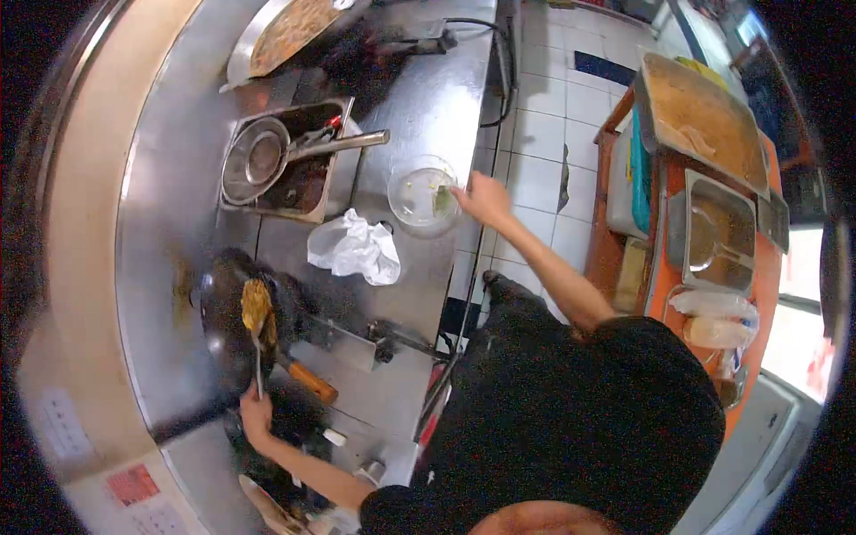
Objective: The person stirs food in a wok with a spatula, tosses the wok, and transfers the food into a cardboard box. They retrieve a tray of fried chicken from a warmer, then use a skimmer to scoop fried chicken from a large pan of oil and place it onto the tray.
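Observation:
My left hand point(256, 417) is closed around the metal handle of a ladle point(259, 357). Yellow-brown food point(257, 306) sits at the ladle's far end, over a dark wok point(218, 308). A wooden handle point(312, 382) sticks out beside the wok, untouched by that hand. My right hand point(486, 201) grips the near rim of a clear round plastic bowl point(417, 218) at the counter's edge. Inside the bowl are small yellow bits and a green patch point(442, 198). A crumpled white plastic bag point(357, 250) lies between the bowl and the wok.
A strainer point(259, 160) rests across a square metal container point(312, 209) with utensils in it. A large pan of food point(290, 36) stands at the far end. Behind me, an orange table point(660, 294) bears metal trays point(704, 116) and bagged items point(718, 321).

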Action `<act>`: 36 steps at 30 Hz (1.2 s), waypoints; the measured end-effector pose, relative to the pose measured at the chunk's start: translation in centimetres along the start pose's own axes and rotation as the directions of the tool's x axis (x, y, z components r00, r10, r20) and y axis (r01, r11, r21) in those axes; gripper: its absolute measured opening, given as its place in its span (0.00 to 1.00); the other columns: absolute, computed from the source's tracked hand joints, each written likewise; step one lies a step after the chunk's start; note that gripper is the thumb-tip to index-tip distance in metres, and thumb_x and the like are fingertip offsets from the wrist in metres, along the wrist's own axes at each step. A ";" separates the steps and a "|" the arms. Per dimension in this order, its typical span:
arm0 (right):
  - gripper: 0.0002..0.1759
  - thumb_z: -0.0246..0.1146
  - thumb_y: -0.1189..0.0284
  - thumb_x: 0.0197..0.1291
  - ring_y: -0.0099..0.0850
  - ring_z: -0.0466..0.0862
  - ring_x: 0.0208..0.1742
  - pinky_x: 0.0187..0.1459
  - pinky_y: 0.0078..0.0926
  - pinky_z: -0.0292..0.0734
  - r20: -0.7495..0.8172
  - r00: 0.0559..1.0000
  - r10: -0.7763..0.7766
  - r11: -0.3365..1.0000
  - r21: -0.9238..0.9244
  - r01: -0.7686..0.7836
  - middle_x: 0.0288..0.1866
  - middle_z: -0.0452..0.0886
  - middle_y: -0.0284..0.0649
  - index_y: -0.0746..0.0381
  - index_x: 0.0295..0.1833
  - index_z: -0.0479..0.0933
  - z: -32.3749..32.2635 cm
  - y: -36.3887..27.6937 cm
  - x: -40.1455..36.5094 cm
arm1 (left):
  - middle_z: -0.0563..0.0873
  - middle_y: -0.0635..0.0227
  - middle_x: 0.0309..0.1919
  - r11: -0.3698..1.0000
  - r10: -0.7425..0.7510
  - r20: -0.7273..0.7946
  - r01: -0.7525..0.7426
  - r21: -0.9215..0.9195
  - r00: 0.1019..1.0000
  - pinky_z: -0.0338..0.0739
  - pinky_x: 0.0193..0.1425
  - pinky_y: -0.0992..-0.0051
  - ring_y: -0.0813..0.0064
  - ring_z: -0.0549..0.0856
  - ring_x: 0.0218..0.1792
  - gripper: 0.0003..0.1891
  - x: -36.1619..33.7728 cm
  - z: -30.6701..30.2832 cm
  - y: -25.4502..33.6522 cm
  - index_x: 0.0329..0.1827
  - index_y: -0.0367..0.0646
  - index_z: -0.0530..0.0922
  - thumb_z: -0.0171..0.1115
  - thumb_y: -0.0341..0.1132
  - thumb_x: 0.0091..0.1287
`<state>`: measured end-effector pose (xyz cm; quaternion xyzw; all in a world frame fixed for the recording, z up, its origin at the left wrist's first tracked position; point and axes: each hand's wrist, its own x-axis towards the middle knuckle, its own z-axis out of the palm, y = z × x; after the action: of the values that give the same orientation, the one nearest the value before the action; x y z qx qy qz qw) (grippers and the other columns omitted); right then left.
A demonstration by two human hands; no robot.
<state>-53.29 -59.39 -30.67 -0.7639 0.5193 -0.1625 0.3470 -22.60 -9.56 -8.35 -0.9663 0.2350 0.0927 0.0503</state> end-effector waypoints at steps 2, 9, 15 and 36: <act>0.27 0.60 0.49 0.56 0.45 0.82 0.30 0.35 0.39 0.77 0.095 0.995 0.027 1.000 -0.014 -0.026 0.29 0.82 0.48 0.67 0.37 0.77 2.3 0.7 1.8 | 0.84 0.51 0.37 0.941 -0.284 0.153 0.306 -0.146 0.947 0.75 0.44 0.69 0.66 0.84 0.36 0.26 0.8 -1.7 3.1 0.65 0.48 0.70 0.54 0.26 0.61; 0.31 0.59 0.54 0.56 0.48 0.84 0.29 0.29 0.42 0.82 0.274 0.885 0.376 0.758 0.459 -0.464 0.31 0.81 0.58 0.80 0.39 0.75 4.8 4.0 3.4 | 0.85 0.48 0.37 0.977 -0.141 0.029 0.144 -0.154 0.990 0.76 0.35 0.68 0.64 0.86 0.34 0.26 8.2 2.9 -4.9 0.65 0.49 0.71 0.55 0.29 0.60; 0.13 0.62 0.72 0.51 0.34 0.83 0.27 0.29 0.32 0.83 0.480 0.859 0.179 0.639 0.607 -0.472 0.27 0.81 0.47 0.75 0.33 0.78 6.3 5.1 3.8 | 0.80 0.63 0.19 0.959 -0.112 0.034 0.117 -0.258 0.993 0.68 0.18 0.70 0.74 0.75 0.15 0.25 6.2 -2.7 -4.1 0.61 0.51 0.75 0.55 0.28 0.58; 0.10 0.58 0.74 0.39 0.50 0.84 0.33 0.39 0.40 0.79 0.139 0.920 -0.367 0.920 -0.088 0.381 0.27 0.81 0.58 0.69 0.26 0.80 4.0 -3.9 9.3 | 0.81 0.46 0.43 0.968 -0.153 -0.036 0.157 0.196 0.988 0.73 0.51 0.57 0.46 0.80 0.47 0.18 -1.4 -2.4 3.9 0.54 0.47 0.78 0.51 0.34 0.61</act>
<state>-44.43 -65.54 -31.84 -0.8759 0.3502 -0.1500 0.2960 -25.29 -12.71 -5.91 -0.9728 0.1675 0.0546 0.1507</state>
